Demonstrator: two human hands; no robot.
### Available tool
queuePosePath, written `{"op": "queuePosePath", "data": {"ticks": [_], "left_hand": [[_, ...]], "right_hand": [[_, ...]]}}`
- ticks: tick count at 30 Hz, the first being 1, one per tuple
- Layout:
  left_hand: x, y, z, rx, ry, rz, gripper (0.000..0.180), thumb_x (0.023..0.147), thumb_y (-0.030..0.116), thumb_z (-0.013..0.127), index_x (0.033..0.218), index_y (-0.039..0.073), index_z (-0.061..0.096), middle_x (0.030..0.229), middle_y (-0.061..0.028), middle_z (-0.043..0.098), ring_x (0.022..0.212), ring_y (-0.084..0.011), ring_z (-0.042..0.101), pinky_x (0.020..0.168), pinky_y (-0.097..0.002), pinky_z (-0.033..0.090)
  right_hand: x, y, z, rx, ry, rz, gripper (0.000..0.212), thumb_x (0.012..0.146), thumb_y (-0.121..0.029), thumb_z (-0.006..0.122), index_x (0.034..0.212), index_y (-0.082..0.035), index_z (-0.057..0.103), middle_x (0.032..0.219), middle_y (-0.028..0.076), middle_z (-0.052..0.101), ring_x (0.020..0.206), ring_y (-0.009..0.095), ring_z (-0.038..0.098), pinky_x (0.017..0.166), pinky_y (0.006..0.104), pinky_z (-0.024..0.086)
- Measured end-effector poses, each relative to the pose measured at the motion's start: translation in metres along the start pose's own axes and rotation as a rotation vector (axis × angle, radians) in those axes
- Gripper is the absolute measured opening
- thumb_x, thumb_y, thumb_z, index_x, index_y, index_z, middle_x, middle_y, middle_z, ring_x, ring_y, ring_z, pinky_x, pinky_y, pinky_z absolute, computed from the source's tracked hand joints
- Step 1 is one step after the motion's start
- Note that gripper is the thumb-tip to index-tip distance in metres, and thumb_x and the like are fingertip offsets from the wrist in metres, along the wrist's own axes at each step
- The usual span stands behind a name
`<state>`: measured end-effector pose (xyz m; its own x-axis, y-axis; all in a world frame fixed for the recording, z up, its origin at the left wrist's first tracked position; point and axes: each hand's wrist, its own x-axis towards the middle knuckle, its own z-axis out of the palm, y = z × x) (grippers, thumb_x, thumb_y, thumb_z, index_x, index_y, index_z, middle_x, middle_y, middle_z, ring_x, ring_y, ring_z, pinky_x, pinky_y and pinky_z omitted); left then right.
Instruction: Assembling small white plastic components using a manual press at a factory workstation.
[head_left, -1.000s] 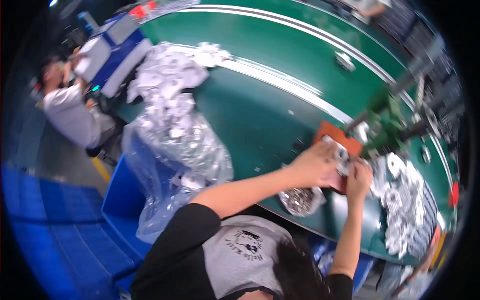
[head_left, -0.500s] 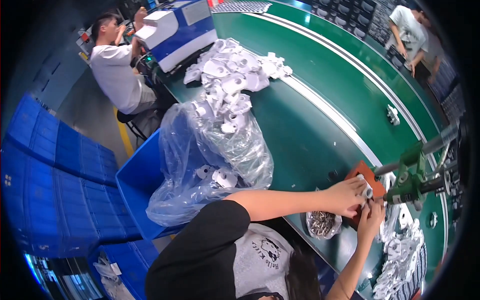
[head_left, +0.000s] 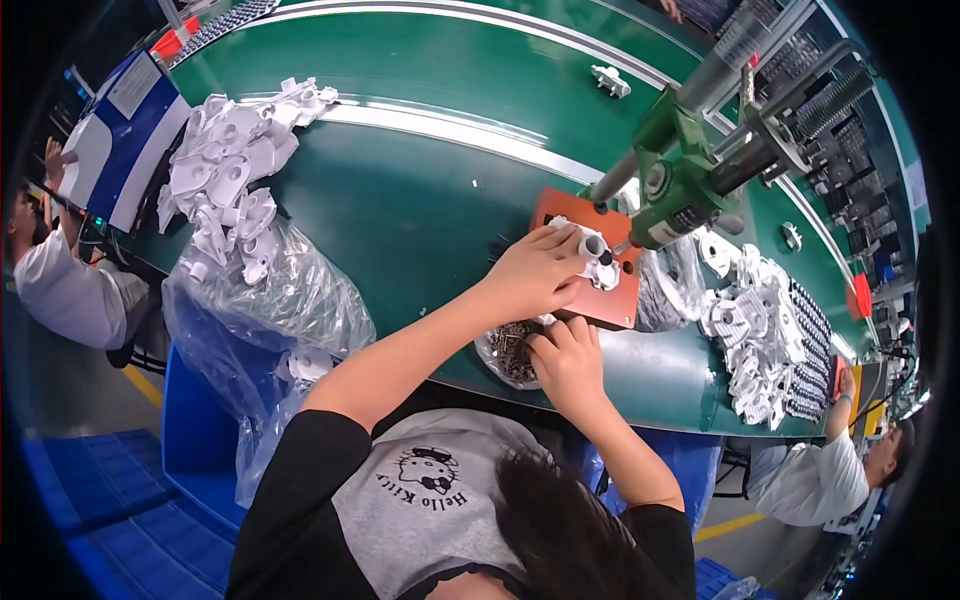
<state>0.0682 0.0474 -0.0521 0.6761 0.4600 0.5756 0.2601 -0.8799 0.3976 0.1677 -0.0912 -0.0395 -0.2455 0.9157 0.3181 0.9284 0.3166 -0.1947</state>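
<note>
My left hand (head_left: 540, 268) grips a white plastic part (head_left: 597, 262) with a round collar, pressed on an orange block (head_left: 616, 304). Just in front of that block is my right hand (head_left: 570, 365), its fingers bent and drawn together beside a plastic bag of small metal screws or pins (head_left: 512, 352). What its fingertips hold, if anything, is too small to make out. Over the block's right side leans a green machine head (head_left: 672, 190), its thin tip close to the white part.
A heap of white parts (head_left: 225, 165) lies at the left, above a clear plastic bag (head_left: 290, 290) and a blue bin (head_left: 195, 420). More white parts (head_left: 750, 340) are piled at the right. Co-workers sit at both ends. A green conveyor (head_left: 430, 65) runs behind.
The view has swung to the right. My right hand has left the white part and come back toward the bag of small metal pieces. My left hand stays on the white part.
</note>
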Motion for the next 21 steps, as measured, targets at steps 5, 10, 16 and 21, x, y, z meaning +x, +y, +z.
{"op": "queuePosePath", "data": {"ticks": [5, 10, 16, 21], "left_hand": [[0.000, 0.002, 0.003, -0.022, 0.040, 0.007, 0.030, 0.077, 0.022, 0.059, 0.102, 0.006, 0.059, 0.122, -0.0188, 0.055, 0.120, -0.0319, 0.048, 0.104, -0.0426, 0.034], [-0.001, 0.002, 0.000, -0.028, 0.050, 0.011, 0.030, 0.077, 0.022, 0.059, 0.102, 0.006, 0.060, 0.122, -0.0193, 0.054, 0.120, -0.0317, 0.048, 0.104, -0.0426, 0.033], [-0.001, 0.002, 0.000, -0.057, 0.044, -0.018, 0.029, 0.078, 0.020, 0.061, 0.103, 0.006, 0.060, 0.126, -0.0166, 0.053, 0.120, -0.0319, 0.048, 0.103, -0.0421, 0.036], [0.000, 0.001, 0.000, -0.043, 0.018, -0.018, 0.025, 0.077, 0.019, 0.061, 0.099, 0.006, 0.060, 0.126, -0.0173, 0.053, 0.121, -0.0314, 0.047, 0.104, -0.0423, 0.035]], "right_hand": [[0.000, 0.006, 0.001, 0.034, 0.060, 0.006, 0.012, 0.066, -0.009, 0.068, 0.077, -0.008, 0.063, 0.078, 0.006, 0.055, 0.082, 0.026, 0.050, 0.071, 0.0390, 0.040], [0.007, 0.020, -0.015, 0.367, 0.046, 0.099, 0.014, 0.071, -0.003, 0.068, 0.085, -0.002, 0.063, 0.077, 0.009, 0.059, 0.073, 0.024, 0.056, 0.066, 0.0345, 0.045], [0.028, 0.070, -0.044, 0.687, 0.223, 0.546, 0.010, 0.082, -0.003, 0.063, 0.089, 0.003, 0.063, 0.081, 0.007, 0.065, 0.070, 0.012, 0.059, 0.066, 0.0258, 0.047], [0.040, 0.104, -0.022, 0.745, 0.328, 0.601, 0.014, 0.084, -0.006, 0.064, 0.094, 0.004, 0.064, 0.080, 0.003, 0.064, 0.072, 0.006, 0.056, 0.065, 0.0207, 0.045]]}}
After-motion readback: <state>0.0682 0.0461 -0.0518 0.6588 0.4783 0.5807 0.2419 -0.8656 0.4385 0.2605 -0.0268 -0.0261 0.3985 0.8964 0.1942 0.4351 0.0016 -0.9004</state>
